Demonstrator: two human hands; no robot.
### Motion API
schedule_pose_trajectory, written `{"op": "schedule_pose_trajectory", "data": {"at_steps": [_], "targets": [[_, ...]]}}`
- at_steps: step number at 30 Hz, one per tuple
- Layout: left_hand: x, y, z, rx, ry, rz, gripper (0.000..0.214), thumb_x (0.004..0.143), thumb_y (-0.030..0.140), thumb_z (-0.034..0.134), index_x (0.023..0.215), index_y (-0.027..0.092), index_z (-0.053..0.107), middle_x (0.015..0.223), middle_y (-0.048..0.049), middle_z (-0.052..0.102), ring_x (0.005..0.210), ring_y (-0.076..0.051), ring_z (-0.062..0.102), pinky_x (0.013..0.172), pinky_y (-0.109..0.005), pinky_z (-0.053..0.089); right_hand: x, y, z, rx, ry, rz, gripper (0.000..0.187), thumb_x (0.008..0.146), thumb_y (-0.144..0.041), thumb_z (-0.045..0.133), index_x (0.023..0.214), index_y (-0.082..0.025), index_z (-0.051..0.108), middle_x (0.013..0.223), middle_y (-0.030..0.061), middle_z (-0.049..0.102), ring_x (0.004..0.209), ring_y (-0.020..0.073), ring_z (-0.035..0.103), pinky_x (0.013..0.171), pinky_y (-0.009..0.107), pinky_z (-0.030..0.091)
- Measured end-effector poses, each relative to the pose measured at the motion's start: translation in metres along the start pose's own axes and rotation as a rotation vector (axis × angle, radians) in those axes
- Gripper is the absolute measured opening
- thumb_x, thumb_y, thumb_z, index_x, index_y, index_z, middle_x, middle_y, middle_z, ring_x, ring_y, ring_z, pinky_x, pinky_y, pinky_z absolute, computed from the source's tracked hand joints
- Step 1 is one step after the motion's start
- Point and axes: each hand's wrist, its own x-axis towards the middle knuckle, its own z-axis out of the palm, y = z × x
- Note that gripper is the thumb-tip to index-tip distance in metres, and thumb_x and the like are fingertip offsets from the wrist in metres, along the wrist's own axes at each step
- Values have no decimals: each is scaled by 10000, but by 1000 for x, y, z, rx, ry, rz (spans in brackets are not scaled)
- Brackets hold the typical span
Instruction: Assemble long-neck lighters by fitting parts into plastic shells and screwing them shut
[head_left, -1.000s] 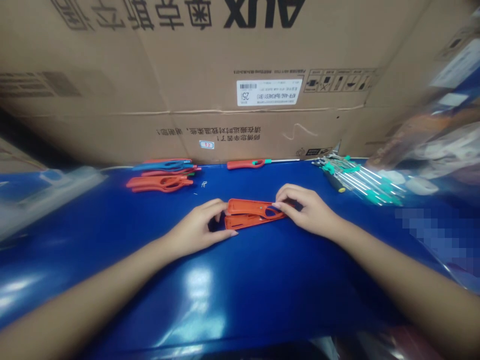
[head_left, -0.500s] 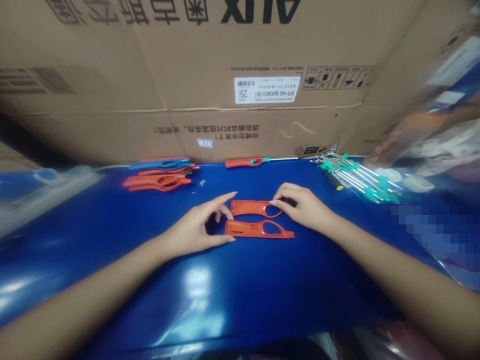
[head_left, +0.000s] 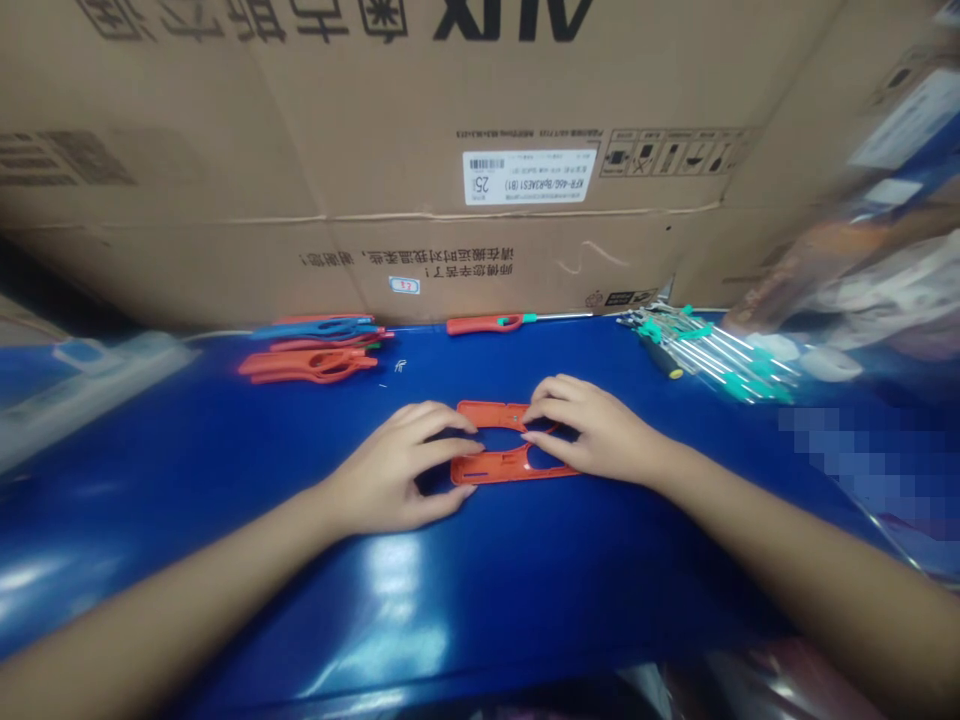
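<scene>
Two orange lighter shell halves lie side by side on the blue table, hollow sides up. The nearer shell half [head_left: 491, 467] has its left end between the thumb and fingers of my left hand [head_left: 397, 465]. Another finger of that hand reaches to the left end of the farther shell half [head_left: 489, 412]. My right hand [head_left: 596, 425] closes thumb and fingers at the farther half's right part, around its trigger loop. Its fingers hide much of that loop, and the hand also covers the right tip of the nearer half.
Behind, an assembled lighter [head_left: 484, 325] with a metal rod lies along the cardboard box [head_left: 360, 150]. Orange and blue shells [head_left: 307, 365] are piled at left. Rods with green parts [head_left: 712, 350] and a black-yellow screwdriver [head_left: 664, 360] lie at right.
My left fingers have come down onto the left ends of the shells. My right hand has shifted slightly left and nearer, and the nearer half sits a little closer to me.
</scene>
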Motion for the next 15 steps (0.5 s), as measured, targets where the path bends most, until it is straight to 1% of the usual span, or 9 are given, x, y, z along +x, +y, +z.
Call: {"op": "schedule_pose_trajectory", "data": {"at_steps": [2, 5, 8, 10, 12, 13, 15], "targets": [[0, -1, 1, -18, 1, -5, 337, 886, 305, 673, 1216, 235, 675, 1273, -103, 677, 1185, -263, 617, 1036, -443, 478, 1, 0, 3, -5, -2, -2, 129, 981, -263, 583, 1034, -212, 690, 1027, 82, 672, 956, 216, 616, 820, 374, 502], [-1, -3, 3, -34, 4, 5, 361, 879, 298, 681, 1236, 239, 671, 1332, -98, 671, 1239, -267, 619, 1078, -457, 477, 1, 0, 7, 5, -20, -12, 140, 991, -224, 555, 1034, -211, 687, 1026, 76, 692, 956, 213, 628, 839, 382, 492], [-1, -2, 6, -39, 22, 4, 343, 893, 311, 687, 1227, 233, 685, 1332, -94, 684, 1252, -264, 627, 1078, -456, 496, 2, -1, 9, 12, -44, -14, 149, 1002, -207, 532, 1021, -209, 680, 1041, 64, 709, 962, 206, 629, 861, 387, 470], [0, -1, 8, -52, 42, -21, 297, 912, 309, 679, 1197, 230, 704, 1292, -86, 711, 1219, -250, 654, 1066, -440, 516, 2, -2, 8, 22, -42, -17, 150, 1005, -213, 528, 1026, -210, 676, 1049, 60, 714, 971, 200, 630, 871, 384, 464], [1, 2, 10, -69, 60, -53, 261, 923, 303, 671, 1168, 230, 720, 1235, -74, 740, 1162, -235, 689, 1049, -422, 535, 3, 0, 3, 12, -12, -5, 142, 999, -233, 536, 1027, -220, 675, 1047, 53, 718, 987, 194, 637, 885, 374, 467], [1, 3, 10, -73, 66, -65, 254, 924, 303, 670, 1161, 229, 724, 1211, -69, 750, 1138, -231, 701, 1040, -417, 543, 4, 3, 0, -19, 19, 24, 137, 992, -249, 544, 1015, -229, 677, 1040, 46, 720, 990, 192, 642, 892, 365, 473], [2, 5, 10, -65, 71, -75, 255, 924, 309, 667, 1159, 228, 728, 1185, -65, 761, 1113, -231, 713, 1022, -415, 557, 3, 15, -11, -138, 106, 137, 137, 974, -275, 547, 971, -243, 681, 1025, 38, 719, 990, 196, 649, 906, 349, 487]]}}
